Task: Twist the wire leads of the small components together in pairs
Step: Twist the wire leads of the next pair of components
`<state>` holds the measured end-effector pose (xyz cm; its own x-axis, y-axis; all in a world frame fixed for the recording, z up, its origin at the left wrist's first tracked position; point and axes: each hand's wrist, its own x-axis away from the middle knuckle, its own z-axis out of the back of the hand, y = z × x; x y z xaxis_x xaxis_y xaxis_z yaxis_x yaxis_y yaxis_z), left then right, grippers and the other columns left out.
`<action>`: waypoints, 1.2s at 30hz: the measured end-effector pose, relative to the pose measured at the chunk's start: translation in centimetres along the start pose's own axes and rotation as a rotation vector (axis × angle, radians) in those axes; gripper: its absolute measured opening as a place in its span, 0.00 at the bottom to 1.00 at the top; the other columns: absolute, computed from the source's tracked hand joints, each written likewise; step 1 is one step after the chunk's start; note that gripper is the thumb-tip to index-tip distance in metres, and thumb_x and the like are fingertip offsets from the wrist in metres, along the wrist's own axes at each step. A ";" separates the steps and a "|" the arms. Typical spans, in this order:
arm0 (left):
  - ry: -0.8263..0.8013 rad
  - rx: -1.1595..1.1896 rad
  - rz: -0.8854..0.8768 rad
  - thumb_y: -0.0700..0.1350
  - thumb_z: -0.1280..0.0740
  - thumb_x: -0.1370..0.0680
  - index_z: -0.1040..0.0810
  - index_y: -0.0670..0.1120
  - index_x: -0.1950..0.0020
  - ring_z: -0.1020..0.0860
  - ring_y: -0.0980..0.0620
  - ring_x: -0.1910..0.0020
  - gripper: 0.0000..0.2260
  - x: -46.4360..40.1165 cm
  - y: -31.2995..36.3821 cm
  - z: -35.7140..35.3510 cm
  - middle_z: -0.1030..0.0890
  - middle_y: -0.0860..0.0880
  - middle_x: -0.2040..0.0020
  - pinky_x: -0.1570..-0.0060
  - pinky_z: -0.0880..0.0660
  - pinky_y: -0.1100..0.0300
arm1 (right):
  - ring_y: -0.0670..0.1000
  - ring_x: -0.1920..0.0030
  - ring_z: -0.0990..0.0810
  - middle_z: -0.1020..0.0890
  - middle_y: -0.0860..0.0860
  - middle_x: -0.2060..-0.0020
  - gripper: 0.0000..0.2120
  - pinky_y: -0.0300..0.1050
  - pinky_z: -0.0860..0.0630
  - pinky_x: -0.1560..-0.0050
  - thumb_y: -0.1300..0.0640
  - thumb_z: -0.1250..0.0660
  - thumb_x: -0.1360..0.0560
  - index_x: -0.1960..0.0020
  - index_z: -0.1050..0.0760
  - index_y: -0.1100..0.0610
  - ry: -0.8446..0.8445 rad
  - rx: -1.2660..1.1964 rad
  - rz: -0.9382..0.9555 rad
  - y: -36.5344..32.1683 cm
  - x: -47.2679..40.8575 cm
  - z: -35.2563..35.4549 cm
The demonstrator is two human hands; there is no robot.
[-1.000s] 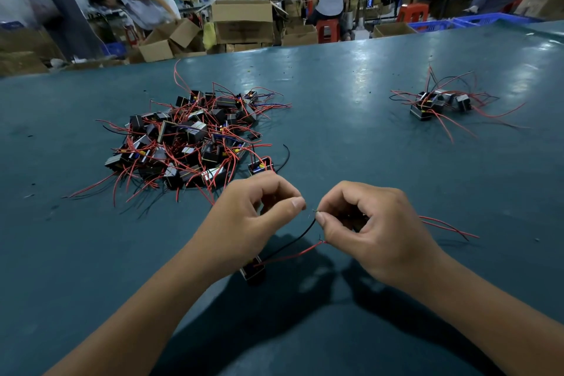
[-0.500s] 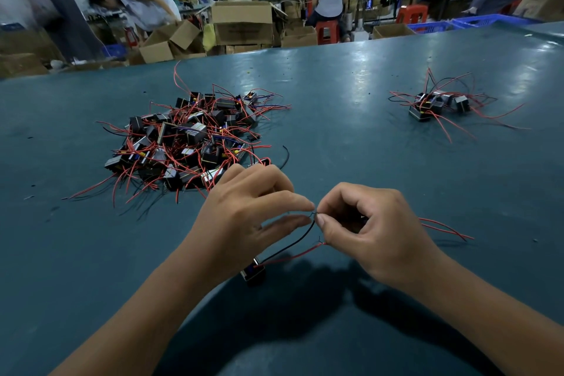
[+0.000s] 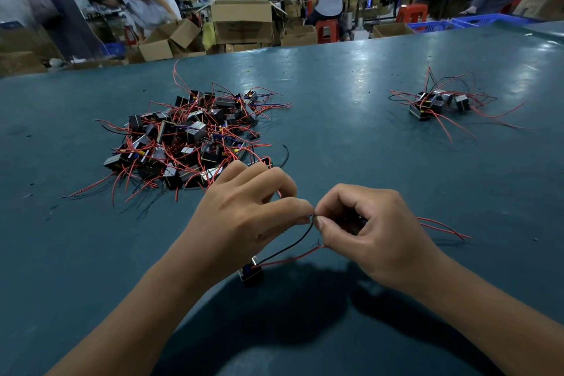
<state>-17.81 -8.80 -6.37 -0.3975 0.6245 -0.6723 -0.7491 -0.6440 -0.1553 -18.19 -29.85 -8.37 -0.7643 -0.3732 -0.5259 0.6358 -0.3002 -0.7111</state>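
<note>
Left hand (image 3: pixel 244 217) has rolled forward since a second ago; both it and right hand (image 3: pixel 366 232) pinch the black lead (image 3: pixel 290 246) tip, twisting.

The left hand (image 3: pixel 244 220) and right hand (image 3: pixel 369 232) pinch a black lead (image 3: pixel 293 244) together above the bench (image 3: pixel 351 137). Its small component (image 3: pixel 251 272) rests below.

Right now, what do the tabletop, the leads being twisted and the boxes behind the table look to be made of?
The tabletop looks like a smooth teal coated or plastic sheet, since it shows soft glare patches. The black lead and red lead, pinched between the left hand and right hand, seem to be plastic-insulated wire with bare metal tips. The boxes look like matte brown corrugated cardboard.
</note>
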 end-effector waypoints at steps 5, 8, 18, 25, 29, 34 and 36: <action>-0.012 0.427 0.400 0.46 0.31 0.21 0.18 0.48 0.50 0.24 0.53 0.59 0.03 0.0 0.7 -0.3 0.21 0.54 0.57 0.57 0.31 0.61 | 0.42 0.70 0.26 0.22 0.45 0.69 0.04 0.28 0.33 0.65 0.61 0.30 0.29 0.62 0.23 0.56 0.015 0.021 -0.001 0.0 -0.1 0.0; -0.132 0.746 0.643 0.54 0.33 0.22 0.20 0.51 0.55 0.28 0.56 0.66 0.08 0.0 1.1 -0.4 0.22 0.53 0.64 0.65 0.31 0.60 | 0.45 0.69 0.25 0.22 0.45 0.70 0.04 0.31 0.31 0.65 0.61 0.30 0.28 0.62 0.23 0.56 0.013 0.040 0.011 0.0 -0.1 0.1; -0.223 0.974 0.746 0.49 0.35 0.23 0.23 0.47 0.59 0.38 0.52 0.68 0.07 -0.6 2.3 -0.9 0.32 0.51 0.68 0.68 0.41 0.55 | 0.45 0.68 0.25 0.21 0.45 0.69 0.03 0.33 0.30 0.64 0.62 0.29 0.29 0.61 0.22 0.58 0.021 0.064 0.055 -0.1 0.0 0.0; -0.159 0.998 0.819 0.46 0.37 0.24 0.24 0.48 0.63 0.37 0.53 0.69 0.08 -0.8 3.1 -1.2 0.32 0.52 0.69 0.68 0.41 0.58 | 0.43 0.68 0.25 0.22 0.43 0.69 0.03 0.31 0.31 0.64 0.62 0.30 0.29 0.61 0.22 0.57 0.053 0.043 0.047 -0.1 0.0 -0.2; -0.145 1.136 0.970 0.44 0.37 0.26 0.24 0.49 0.65 0.38 0.55 0.70 0.08 -1.0 3.4 -1.3 0.32 0.52 0.70 0.70 0.41 0.61 | 0.43 0.67 0.26 0.23 0.44 0.69 0.04 0.33 0.31 0.64 0.61 0.30 0.29 0.61 0.22 0.57 0.071 0.137 0.092 -0.1 0.1 -0.2; -0.165 1.210 1.021 0.43 0.36 0.27 0.25 0.50 0.67 0.36 0.57 0.71 0.09 -1.1 3.6 -1.1 0.30 0.53 0.70 0.71 0.40 0.65 | 0.42 0.67 0.28 0.24 0.44 0.69 0.04 0.34 0.31 0.64 0.62 0.30 0.29 0.62 0.23 0.57 0.079 0.227 0.130 -0.2 0.0 -0.2; -0.173 1.168 0.983 0.45 0.37 0.27 0.25 0.50 0.66 0.36 0.53 0.69 0.08 -1.2 3.4 -1.0 0.30 0.51 0.69 0.70 0.40 0.62 | 0.43 0.67 0.27 0.23 0.44 0.69 0.04 0.35 0.30 0.64 0.61 0.30 0.29 0.62 0.23 0.57 0.064 0.196 0.112 -0.2 0.0 -0.2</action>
<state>-19.38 -12.21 -6.77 -0.9611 0.2689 -0.0637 -0.1141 -0.1762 0.9777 -18.41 -29.64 -8.30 -0.6893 -0.3592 -0.6292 0.7208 -0.4271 -0.5458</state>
